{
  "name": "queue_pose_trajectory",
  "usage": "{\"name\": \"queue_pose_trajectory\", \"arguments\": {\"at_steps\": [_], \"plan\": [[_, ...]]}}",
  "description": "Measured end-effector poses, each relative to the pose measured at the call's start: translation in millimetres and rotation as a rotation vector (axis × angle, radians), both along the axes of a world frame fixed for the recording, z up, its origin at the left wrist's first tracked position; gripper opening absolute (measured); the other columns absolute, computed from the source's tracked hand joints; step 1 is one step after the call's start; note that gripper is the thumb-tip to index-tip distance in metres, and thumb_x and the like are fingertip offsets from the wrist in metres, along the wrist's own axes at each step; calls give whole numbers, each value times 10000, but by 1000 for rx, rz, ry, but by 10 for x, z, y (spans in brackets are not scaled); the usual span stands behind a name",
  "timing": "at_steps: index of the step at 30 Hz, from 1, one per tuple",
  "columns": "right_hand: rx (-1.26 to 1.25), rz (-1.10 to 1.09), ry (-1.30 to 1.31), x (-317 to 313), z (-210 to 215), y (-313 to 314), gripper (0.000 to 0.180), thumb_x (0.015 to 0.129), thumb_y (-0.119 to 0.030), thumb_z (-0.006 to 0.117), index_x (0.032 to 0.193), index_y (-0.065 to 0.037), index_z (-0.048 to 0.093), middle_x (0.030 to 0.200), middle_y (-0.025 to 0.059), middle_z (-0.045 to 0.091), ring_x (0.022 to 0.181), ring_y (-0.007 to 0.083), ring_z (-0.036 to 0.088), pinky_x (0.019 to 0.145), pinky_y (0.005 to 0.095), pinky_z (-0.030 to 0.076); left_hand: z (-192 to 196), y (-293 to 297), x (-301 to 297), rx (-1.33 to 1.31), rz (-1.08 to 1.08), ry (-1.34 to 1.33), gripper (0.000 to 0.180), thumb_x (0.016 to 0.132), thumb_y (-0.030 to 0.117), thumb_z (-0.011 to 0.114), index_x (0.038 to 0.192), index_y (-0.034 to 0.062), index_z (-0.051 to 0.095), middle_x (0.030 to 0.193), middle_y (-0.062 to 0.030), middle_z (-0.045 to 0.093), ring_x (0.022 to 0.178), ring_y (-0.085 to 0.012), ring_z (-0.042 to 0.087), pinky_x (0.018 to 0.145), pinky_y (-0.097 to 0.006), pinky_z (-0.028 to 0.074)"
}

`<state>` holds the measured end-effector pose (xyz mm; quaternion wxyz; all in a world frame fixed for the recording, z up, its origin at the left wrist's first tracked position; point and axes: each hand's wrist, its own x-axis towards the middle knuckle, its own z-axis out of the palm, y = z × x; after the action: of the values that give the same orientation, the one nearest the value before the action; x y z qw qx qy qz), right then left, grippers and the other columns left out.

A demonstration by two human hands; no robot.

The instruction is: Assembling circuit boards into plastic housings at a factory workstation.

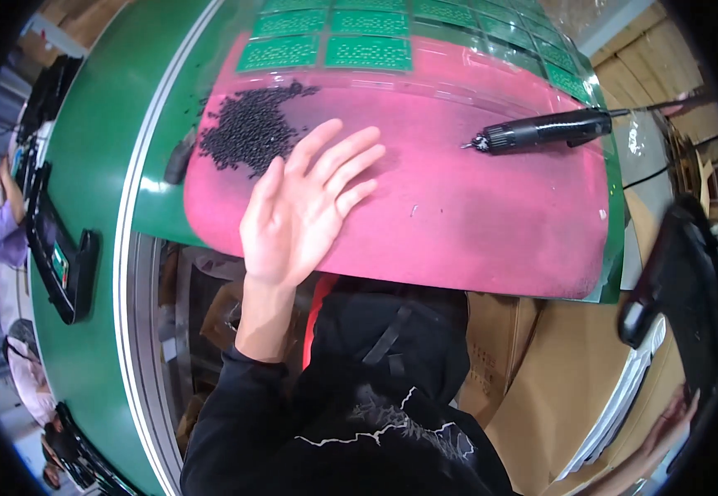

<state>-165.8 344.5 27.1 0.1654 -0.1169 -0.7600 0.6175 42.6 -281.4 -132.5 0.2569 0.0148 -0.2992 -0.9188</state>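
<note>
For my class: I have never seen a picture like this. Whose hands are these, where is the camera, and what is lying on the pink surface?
The single picture comes from a fisheye camera worn on a person's head, looking down, so straight edges curve. The left hand is open with fingers spread above a pink mat, holding nothing. The right hand is at the lower right edge, touching a dark flat device. On the mat lie a heap of small black screws and a black electric screwdriver. Green circuit boards lie in rows beyond. A green conveyor belt runs along the left.
</note>
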Motion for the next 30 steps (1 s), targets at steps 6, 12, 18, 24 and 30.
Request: {"name": "queue_pose_trajectory", "arguments": {"at_steps": [6, 12, 18, 24, 30], "plan": [[-282, 335, -473, 414, -948, -2193, 227, 945, -238, 616, 966, -12, 612, 841, 84, 693, 892, 187, 705, 650, 286, 626, 0, 12, -89, -152, 35, -46, 612, 1001, 418, 332, 1440, -3, 274, 1463, -281, 343, 1381, -347, 338, 1110, -434, 304], [-39, 832, -876, 265, -1065, -2686, 219, 954, -193, 598, 814, -28, 564, 699, 104, 650, 550, 136, 638, 451, 272, 555, 116, -61, 153, -1133, -3, -312, 555, 820, 150, 641, 1334, 24, 471, 1489, -214, 350, 1418, -346, 286, 1145, -432, 230], [678, 1509, 86, 71, -783, -3882, 87, 840, 4, 615, 922, 3, 588, 701, 69, 610, 568, 100, 566, 543, 238, 445, 249, -174, 111, -1253, -22, -384, 642, 569, -150, 353, 1147, 8, 585, 1434, -207, 413, 1369, -362, 372, 1105, -417, 302], [878, 1406, 843, -353, -1029, -5569, 414, 912, -177, 574, 1282, -14, 487, 1186, 197, 584, 1161, 359, 510, 989, 415, 426, -13, -387, -138, -839, 194, -333, 400, 813, -96, 563, 1202, -5, 540, 1404, -164, 437, 1331, -266, 423, 1107, -390, 324], [1136, 1403, 788, -750, -1539, -6375, 402, 938, -189, 523, 1304, -25, 486, 1249, 186, 575, 1209, 351, 483, 1061, 495, 323, 27, -433, -135, -1180, 138, -297, 597, 588, -104, 419, 1146, 25, 584, 1363, -148, 495, 1338, -311, 410, 1117, -422, 301]]}}
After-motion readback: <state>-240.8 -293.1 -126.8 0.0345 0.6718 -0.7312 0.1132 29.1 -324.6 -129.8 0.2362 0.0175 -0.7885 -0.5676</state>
